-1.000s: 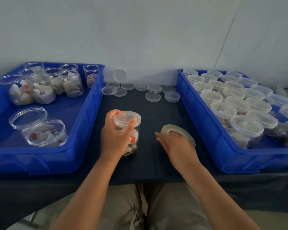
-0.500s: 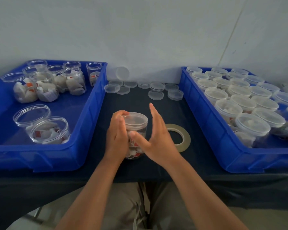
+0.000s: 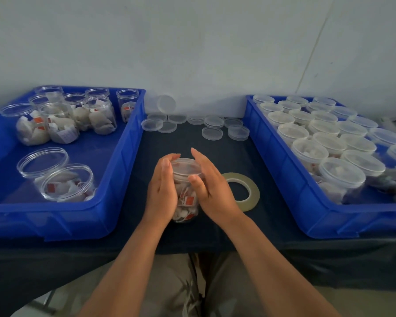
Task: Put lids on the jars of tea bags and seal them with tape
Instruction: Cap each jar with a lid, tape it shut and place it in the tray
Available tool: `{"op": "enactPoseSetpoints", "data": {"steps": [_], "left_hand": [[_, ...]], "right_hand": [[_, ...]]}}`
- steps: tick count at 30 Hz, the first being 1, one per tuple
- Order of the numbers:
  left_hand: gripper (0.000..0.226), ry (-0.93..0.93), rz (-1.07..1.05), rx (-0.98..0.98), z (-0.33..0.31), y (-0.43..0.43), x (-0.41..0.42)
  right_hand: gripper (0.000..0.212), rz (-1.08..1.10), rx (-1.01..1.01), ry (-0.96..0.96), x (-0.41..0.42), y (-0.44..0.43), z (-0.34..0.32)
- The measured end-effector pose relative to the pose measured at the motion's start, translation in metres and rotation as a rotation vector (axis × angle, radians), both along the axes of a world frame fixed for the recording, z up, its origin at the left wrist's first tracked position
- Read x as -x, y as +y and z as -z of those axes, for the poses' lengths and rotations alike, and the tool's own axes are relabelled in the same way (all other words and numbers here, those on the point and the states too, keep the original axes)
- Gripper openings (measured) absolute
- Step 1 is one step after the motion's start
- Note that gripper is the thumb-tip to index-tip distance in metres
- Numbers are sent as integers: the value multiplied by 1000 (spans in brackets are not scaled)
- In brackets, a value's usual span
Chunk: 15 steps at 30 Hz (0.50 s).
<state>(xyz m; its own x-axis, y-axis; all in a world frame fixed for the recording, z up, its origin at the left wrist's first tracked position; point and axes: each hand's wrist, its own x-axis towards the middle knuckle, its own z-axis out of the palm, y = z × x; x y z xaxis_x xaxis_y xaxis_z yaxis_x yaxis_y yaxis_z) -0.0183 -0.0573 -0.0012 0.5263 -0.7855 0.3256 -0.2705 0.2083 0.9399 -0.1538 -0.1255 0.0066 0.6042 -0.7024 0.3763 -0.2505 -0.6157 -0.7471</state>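
closing in since a moment ago, the right hand (image 3: 212, 191) is now lying against the right side of the jar (image 3: 185, 200), having left the tape roll (image 3: 249, 187) where it was resting a second ago. its fingers are stretching out nearly straight beside the lid (image 3: 185, 167), released rather than clenched, with the thumb pressing on the jar's front. the left hand (image 3: 161, 191) is grasping the jar from the left, fingertips curling over the lid's rim. the jar is standing upright on the dark worktop (image 3: 169, 143), between the two blue bins, with tea bags showing through its wall. the tape roll is lying flat just right of the right hand. loose lids (image 3: 212, 133) are sitting at the back of the worktop. the left bin (image 3: 114, 179) is holding open jars (image 3: 64, 184), and the right bin (image 3: 284, 179) is holding lidded jars (image 3: 340, 173).
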Motion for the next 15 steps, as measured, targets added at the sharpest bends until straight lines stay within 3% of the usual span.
{"op": "enactPoseSetpoints", "data": {"steps": [4, 7, 10, 12, 15], "left_hand": [[42, 47, 46, -38, 4, 8, -1], [43, 92, 60, -31, 2, 15, 5], [61, 169, 116, 37, -7, 14, 12], [58, 179, 175, 112, -13, 9, 15], [44, 190, 157, 71, -14, 2, 16]], "right_hand": [[106, -32, 34, 234, 5, -4, -25], [108, -70, 44, 373, 15, 0, -46], [101, -24, 116, 323, 41, 10, -69], [96, 70, 183, 218, 71, 15, -92], [85, 293, 234, 130, 130, 13, -133]]}}
